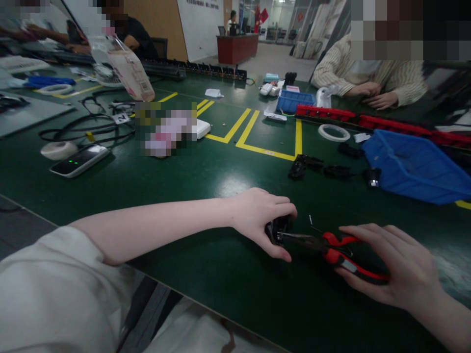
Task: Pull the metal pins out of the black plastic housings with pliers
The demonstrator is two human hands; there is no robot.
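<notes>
My left hand is closed around a small black part, mostly hidden by the thumb and fingers. Red-handled long-nose pliers lie in my right hand, with its fingers on one handle and its thumb on the other. The tips of the pliers reach the black part in my left hand and appear to touch a small metal bit on it. On the green table behind the pliers is a thin metal pin. Several crumpled-looking black pieces rest farther back.
A blue bin stands tilted at the right, with a tape roll behind it. Red strips run along the right. At left are a white device, black cables and a bottle. A person in a striped sleeve sits opposite.
</notes>
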